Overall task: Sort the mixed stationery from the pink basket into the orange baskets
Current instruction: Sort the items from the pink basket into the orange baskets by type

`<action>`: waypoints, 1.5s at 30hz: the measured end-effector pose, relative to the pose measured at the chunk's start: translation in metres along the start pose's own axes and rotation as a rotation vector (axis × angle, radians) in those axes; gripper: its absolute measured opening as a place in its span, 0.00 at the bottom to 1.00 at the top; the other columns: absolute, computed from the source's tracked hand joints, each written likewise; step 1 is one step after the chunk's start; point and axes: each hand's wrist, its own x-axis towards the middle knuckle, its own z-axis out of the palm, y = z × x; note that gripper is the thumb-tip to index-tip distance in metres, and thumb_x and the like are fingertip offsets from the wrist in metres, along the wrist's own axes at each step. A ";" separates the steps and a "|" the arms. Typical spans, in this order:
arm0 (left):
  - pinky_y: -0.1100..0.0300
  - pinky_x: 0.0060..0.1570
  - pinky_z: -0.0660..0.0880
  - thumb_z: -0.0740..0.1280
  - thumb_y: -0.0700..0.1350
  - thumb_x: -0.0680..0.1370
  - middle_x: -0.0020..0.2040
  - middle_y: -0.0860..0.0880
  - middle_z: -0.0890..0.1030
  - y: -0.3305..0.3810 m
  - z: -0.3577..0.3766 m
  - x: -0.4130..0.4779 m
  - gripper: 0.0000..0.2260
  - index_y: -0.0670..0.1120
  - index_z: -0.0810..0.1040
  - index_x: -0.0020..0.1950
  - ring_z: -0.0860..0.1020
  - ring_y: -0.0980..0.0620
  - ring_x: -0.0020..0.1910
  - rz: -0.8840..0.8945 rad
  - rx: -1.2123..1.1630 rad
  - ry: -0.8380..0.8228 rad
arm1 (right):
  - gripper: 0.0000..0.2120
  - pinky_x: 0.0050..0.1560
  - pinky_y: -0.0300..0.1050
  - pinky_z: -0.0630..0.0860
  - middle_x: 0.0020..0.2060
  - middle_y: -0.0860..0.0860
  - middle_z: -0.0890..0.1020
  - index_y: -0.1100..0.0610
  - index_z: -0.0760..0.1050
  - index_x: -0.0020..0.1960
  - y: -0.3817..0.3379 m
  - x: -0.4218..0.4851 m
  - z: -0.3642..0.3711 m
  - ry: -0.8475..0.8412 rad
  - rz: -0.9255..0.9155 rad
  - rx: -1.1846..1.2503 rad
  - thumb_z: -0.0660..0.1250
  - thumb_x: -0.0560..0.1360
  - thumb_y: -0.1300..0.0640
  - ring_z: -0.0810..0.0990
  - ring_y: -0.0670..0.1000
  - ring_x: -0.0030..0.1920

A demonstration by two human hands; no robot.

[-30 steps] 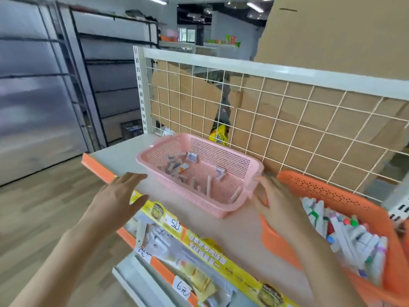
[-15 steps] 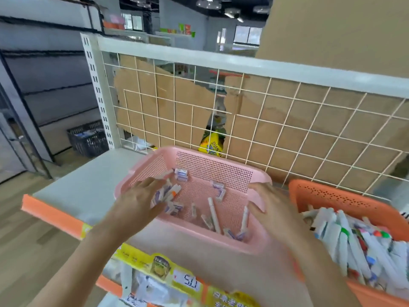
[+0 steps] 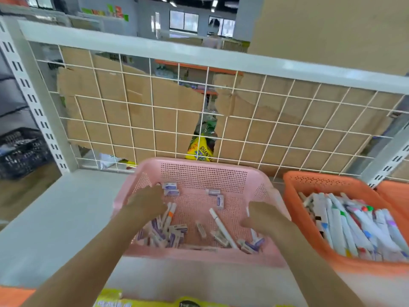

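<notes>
1. Reaches with both arms into the pink basket [image 3: 200, 256], which sits mid-way along the grey shelf [image 3: 66, 213]. Its back rim is near the wire grid panel [image 3: 155, 48] at 12 o'clock, and its front wall is set back from the shelf's front edge at 6 o'clock.
2. Has a wide stretch of shelf at 9 o'clock of that basket. At 3 o'clock stands an orange basket [image 3: 321, 176] just beside it; cannot tell whether the rims touch. A second orange basket [image 3: 394, 196] shows at the far right edge.
3. Lowers the left hand [image 3: 147, 206] over the basket's 8 o'clock corner, back of the hand upward and fingers pointing down into a heap. Fingertips hidden, so cannot tell whether anything is held.
4. Keeps the right hand [image 3: 264, 217] at the 4 o'clock side, thumb turned inward. Fingers hidden, so cannot tell the grip here either.
5. Finds small white-and-purple blocks [image 3: 171, 192] strewn on the basket floor and piled thickest along the front wall. Among them lie a slim white pen [image 3: 222, 228] set diagonally and an orange-banded marker [image 3: 170, 214] by the left hand.
6. Shows moulded plastic baskets with perforated walls and rounded rims. The first orange one is packed with white-barrelled markers [image 3: 345, 224] with coloured caps.
7. Backs onto thin white wire squares with torn brown cardboard [image 3: 143, 100] behind them. A black crate [image 3: 20, 154] stands on the floor at 9 o'clock.
</notes>
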 end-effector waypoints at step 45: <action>0.54 0.51 0.74 0.65 0.50 0.75 0.56 0.46 0.76 0.032 0.028 0.014 0.16 0.43 0.71 0.59 0.77 0.47 0.54 0.081 0.255 -0.056 | 0.09 0.28 0.41 0.63 0.33 0.47 0.69 0.57 0.67 0.58 -0.019 0.047 0.020 0.229 -0.168 0.455 0.57 0.80 0.54 0.68 0.46 0.29</action>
